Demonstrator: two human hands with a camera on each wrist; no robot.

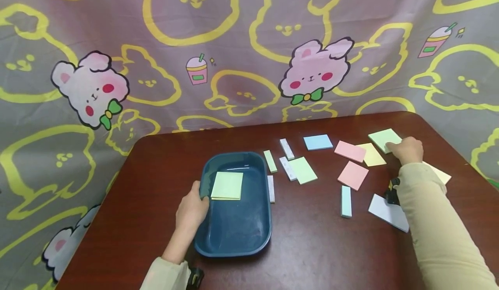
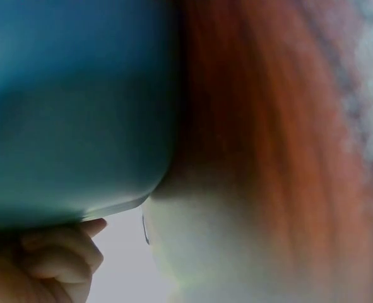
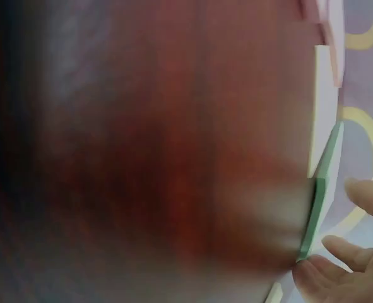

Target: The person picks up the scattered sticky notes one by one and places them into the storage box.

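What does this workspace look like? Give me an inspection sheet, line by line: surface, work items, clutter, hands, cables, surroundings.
Surface: glossy reddish-brown table, wood-look.
Work items: dark blue rounded-rectangular tray, holding a light green square pad with a yellow edge showing beneath; pale green rectangular pad at the table's far right.
Clutter: scattered right of the tray, pastel flat pads, including a pink rectangular pad overlapping a pale yellow pad, and narrow strips, one of them pale turquoise.
Hands: left hand grips the tray's left rim; right hand has its fingertips at the pale green pad.
Cables: nothing seen.
Surroundings: grey-lilac cloth-like backdrop printed with yellow outlines and cartoon rabbits.
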